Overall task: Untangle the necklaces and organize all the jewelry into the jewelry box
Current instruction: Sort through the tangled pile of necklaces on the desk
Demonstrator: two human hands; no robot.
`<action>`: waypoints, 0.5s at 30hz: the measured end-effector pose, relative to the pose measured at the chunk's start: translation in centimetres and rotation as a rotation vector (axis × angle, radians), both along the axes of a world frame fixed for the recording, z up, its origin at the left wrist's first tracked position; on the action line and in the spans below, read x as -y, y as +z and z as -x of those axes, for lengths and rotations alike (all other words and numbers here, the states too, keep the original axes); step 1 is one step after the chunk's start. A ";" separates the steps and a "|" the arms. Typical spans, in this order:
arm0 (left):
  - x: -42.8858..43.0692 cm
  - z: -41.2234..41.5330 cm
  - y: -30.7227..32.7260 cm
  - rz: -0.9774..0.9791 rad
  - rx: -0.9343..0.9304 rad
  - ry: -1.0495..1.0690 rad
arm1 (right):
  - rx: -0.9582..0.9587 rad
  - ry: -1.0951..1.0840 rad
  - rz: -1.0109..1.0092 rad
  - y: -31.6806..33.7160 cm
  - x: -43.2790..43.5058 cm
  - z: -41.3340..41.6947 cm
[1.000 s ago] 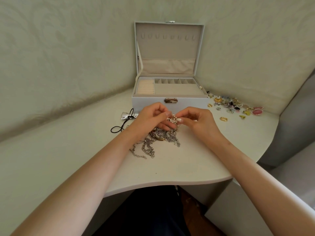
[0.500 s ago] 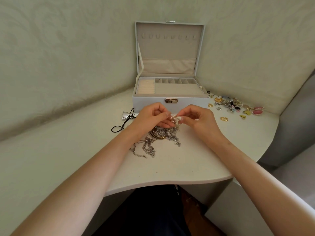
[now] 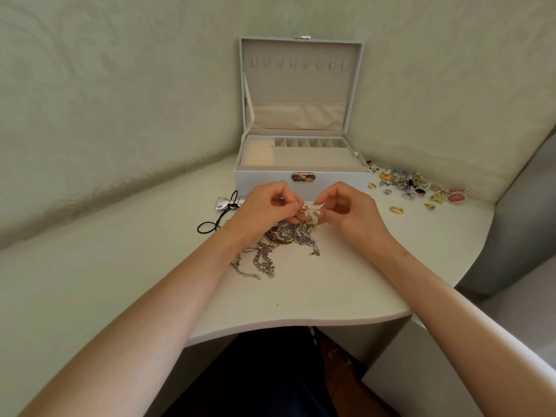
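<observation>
A tangle of silver and gold necklaces (image 3: 282, 239) lies on the white table (image 3: 316, 296) in front of the open jewelry box (image 3: 301, 164). My left hand (image 3: 267, 206) pinches a small gold and pearl part of the tangle at its top. My right hand (image 3: 346, 209) pinches a thin strand of the same tangle just to the right, fingertips almost touching the left hand's. Loose silver chains (image 3: 258, 264) trail from the tangle toward me. The box lid stands upright; its tray compartments look empty.
A pile of small earrings, rings and brooches (image 3: 418, 188) lies right of the box, with a gold ring (image 3: 397, 210) nearer me. A black cord necklace with a silver bow (image 3: 222, 206) lies left of the hands. The wall runs behind; the table edge curves close to my lap.
Both hands stay at the top of the tangle. The right hand's fingers have drawn slightly right and up, pulling a thin strand out between the two hands.
</observation>
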State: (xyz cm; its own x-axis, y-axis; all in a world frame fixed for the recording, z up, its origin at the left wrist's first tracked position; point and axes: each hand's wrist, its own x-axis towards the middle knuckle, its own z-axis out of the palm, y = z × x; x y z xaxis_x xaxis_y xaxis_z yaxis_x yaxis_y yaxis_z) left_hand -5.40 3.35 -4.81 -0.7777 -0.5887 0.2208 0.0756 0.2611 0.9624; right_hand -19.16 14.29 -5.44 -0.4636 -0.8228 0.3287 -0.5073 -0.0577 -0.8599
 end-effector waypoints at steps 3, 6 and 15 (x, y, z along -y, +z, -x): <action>0.0 0.0 0.0 -0.001 0.008 -0.003 | -0.028 0.004 0.042 0.0 -0.1 0.0; -0.1 0.0 0.1 -0.004 -0.001 -0.005 | -0.072 0.009 0.066 0.0 -0.1 0.0; 0.0 0.0 0.2 -0.005 0.004 -0.004 | -0.039 0.008 0.055 0.0 -0.1 -0.2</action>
State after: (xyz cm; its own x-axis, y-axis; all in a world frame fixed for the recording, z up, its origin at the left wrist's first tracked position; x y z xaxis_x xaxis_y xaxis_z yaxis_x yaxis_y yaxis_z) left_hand -5.45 3.36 -4.60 -0.7807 -0.5871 0.2143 0.0725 0.2555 0.9641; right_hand -18.99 14.34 -5.43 -0.4431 -0.8065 0.3915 -0.5398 -0.1087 -0.8347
